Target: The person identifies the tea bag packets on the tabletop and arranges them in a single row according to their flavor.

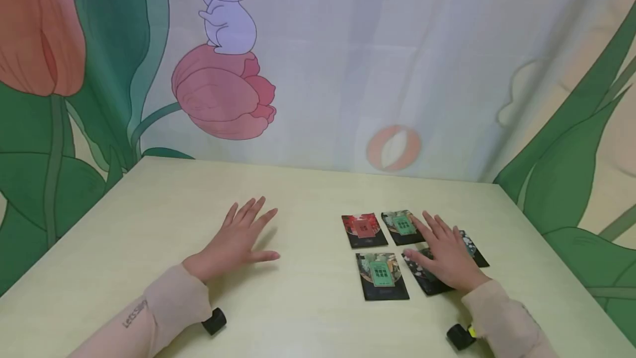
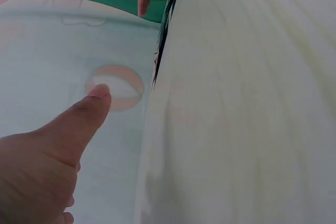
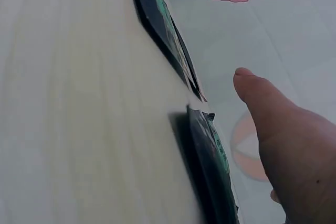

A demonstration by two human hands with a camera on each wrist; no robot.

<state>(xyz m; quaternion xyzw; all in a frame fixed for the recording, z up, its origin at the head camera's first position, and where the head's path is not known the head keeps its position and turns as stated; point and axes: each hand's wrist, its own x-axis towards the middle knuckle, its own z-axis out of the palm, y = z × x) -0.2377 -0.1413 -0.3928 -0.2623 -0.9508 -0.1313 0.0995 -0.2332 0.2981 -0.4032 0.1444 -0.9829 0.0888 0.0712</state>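
My left hand [image 1: 236,245] is held over the left part of the table, fingers spread and thumb out, with nothing in it. On the right side lie several flat dark packets in two rows. One at the back has a red label [image 1: 364,229]; beside it is a green-labelled packet [image 1: 401,225], and another green-labelled packet [image 1: 382,276] lies in front. My right hand [image 1: 447,253], fingers extended, is above a dark packet [image 1: 437,286] and partly hides it; contact cannot be made out. A further packet [image 1: 478,253] shows beyond that hand's right edge.
The pale table [image 1: 298,314] ends at a hanging cloth [image 1: 318,70] printed with tulips and a white animal. Black wrist devices [image 1: 215,322] sit at both cuffs. In the right wrist view, packets [image 3: 210,166] appear edge-on along the tabletop.
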